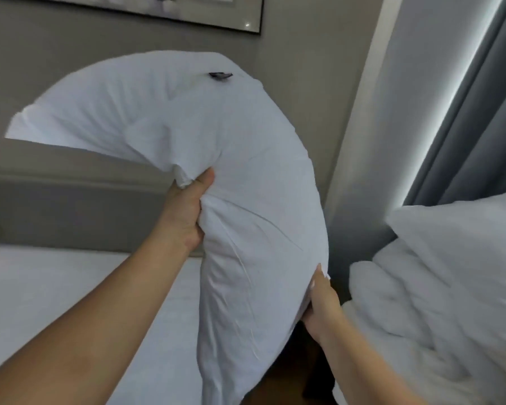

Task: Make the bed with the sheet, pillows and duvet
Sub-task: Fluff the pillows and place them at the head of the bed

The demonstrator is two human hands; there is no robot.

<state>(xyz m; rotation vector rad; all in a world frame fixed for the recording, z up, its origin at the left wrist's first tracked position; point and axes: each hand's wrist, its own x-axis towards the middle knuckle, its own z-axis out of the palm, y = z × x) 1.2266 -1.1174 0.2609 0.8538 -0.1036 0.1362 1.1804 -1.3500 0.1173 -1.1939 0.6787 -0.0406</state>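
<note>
Pillow (246, 176), upright and curling leftward on top, gripped by left hand (184, 211) and right hand (322, 299).

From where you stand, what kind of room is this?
Probably a bedroom, perhaps in a hotel. A bed with a white sheet meets a padded headboard, both hands hold a white pillow, more white bedding is heaped at the right, and a framed picture hangs above.

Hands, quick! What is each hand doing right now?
Left hand: grips a bunch of the white pillow in the air.
Right hand: holds the pillow's lower right edge, fingers curled round it.
</note>
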